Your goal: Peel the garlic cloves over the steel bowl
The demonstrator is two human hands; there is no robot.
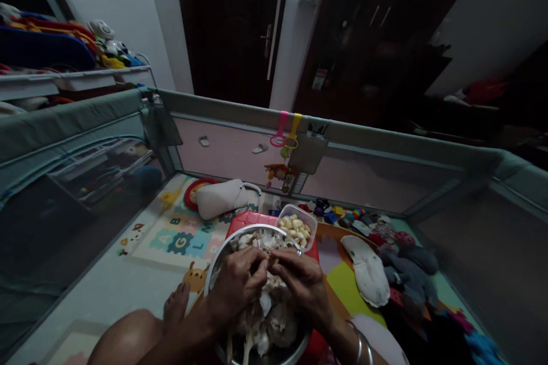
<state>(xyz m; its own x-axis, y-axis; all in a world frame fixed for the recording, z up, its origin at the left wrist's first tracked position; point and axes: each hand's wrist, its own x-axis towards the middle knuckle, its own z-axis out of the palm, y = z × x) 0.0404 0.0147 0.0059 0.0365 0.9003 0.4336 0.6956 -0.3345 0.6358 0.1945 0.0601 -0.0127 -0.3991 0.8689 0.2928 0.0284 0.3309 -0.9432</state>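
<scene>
A padded playpen wall (385, 148) runs all the way round, well beyond the fingers, and the play mat (180, 234) covers the floor out to the left of them. To the right of the fingers lies a heap of soft toys (406, 274), and further off to the upper left a white cushion (218, 198) rests on the mat. Directly under the fingers sits a metal bowl (214, 274) full of papery garlic skins (274, 319), set on a red stool (244, 219). Just past the fingertips, touching the bowl's far rim, stands a small clear tub (310, 227) of peeled garlic cloves (295, 228). The left hand (237, 288) and the right hand (302, 282) meet over the middle of the bowl, both curled nearly closed, fingers pinching one small piece of garlic (269, 265) between them; the piece itself is mostly hidden by the fingertips. A bare foot (176, 305) rests on the mat just left of the bowl, below the left wrist.
</scene>
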